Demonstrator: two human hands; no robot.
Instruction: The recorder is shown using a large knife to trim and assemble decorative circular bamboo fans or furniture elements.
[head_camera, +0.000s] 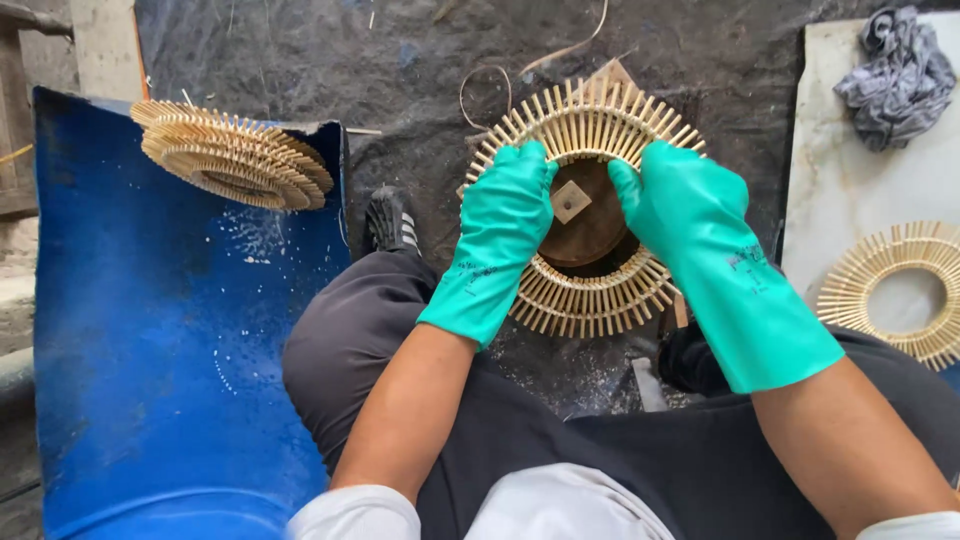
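Both my hands wear green rubber gloves. My left hand (500, 215) grips the left side of a round ring of radiating bamboo sticks (590, 300), thumb at its inner rim. My right hand (675, 205) grips the ring's upper right side the same way. The ring sits around a round brown wooden disc (590, 235) with a small square block (571, 200) at its centre. My knees in dark trousers are below the ring.
A blue plastic drum (150, 350) lies at the left, with a stack of finished bamboo rings (235, 155) on its far end. Another bamboo ring (900, 290) lies on a white slab (850, 170) at the right, beside a grey rag (900, 75). Dark ground and a black shoe (392, 220) are ahead.
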